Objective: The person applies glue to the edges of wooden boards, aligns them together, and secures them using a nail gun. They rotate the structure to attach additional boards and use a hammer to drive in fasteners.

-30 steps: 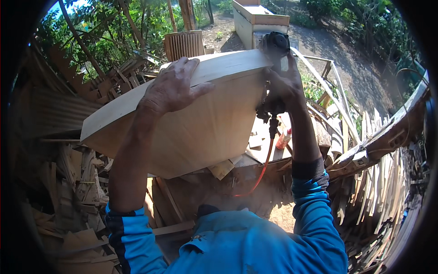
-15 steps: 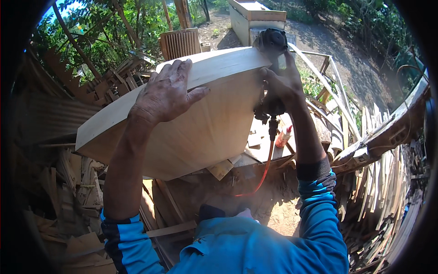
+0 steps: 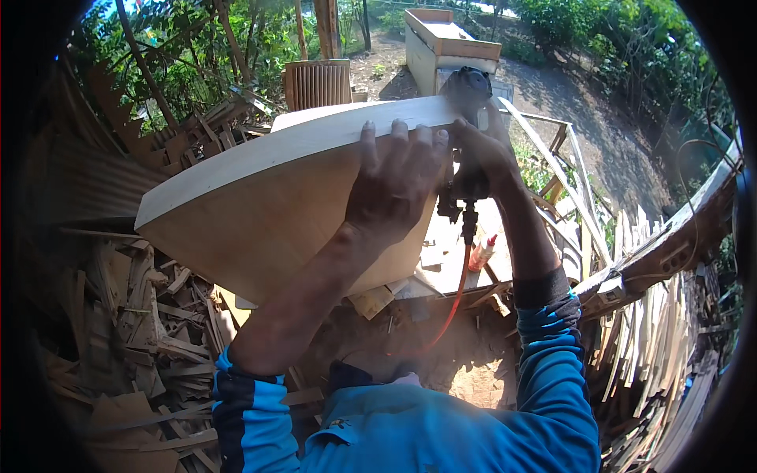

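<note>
One pale wooden piece [image 3: 260, 197] is sitting left of the red bottle [image 3: 482, 254]; the left hand [image 3: 394, 181], now shifted rightward, is laying spread fingers over the wood's edge, seemingly bracing it nearer the dark tool [image 3: 471, 183] the right hand [image 3: 490, 151] is gripping above the bottle.
</note>
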